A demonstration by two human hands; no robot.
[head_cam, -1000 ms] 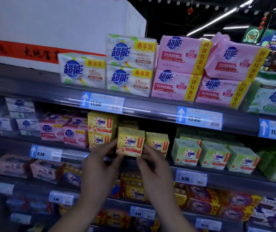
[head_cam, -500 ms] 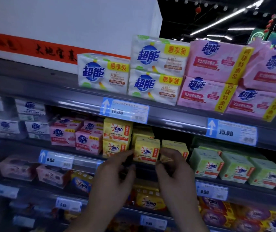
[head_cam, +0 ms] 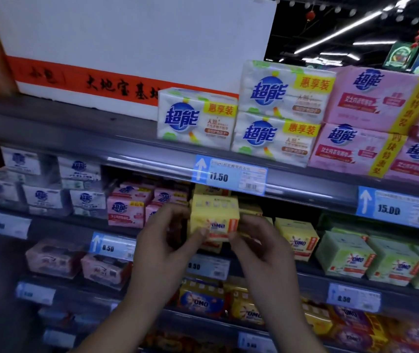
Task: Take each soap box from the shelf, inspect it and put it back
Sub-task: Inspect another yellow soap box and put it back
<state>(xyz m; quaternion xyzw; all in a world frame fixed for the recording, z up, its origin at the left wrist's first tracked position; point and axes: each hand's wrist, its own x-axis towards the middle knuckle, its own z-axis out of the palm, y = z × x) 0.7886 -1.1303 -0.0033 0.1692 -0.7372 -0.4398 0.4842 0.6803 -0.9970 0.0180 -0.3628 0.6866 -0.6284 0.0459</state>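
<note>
Yellow soap box [head_cam: 213,217], pinched by left hand [head_cam: 163,247] and right hand [head_cam: 261,247] — inspection underway (likely), reshelving beside the pink boxes [head_cam: 127,210] next.

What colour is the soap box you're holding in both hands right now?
Pale yellow, with a red and blue OMO logo: the small yellow soap box, in the head view.

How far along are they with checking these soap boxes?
It's hard to tell what is already done: nothing on the shelves marks a box as checked. In hand now is one yellow OMO box, tilted and held between the left hand and right hand in front of the second shelf. It has yet to go back, and the green OMO boxes beside it sit untouched.
</note>
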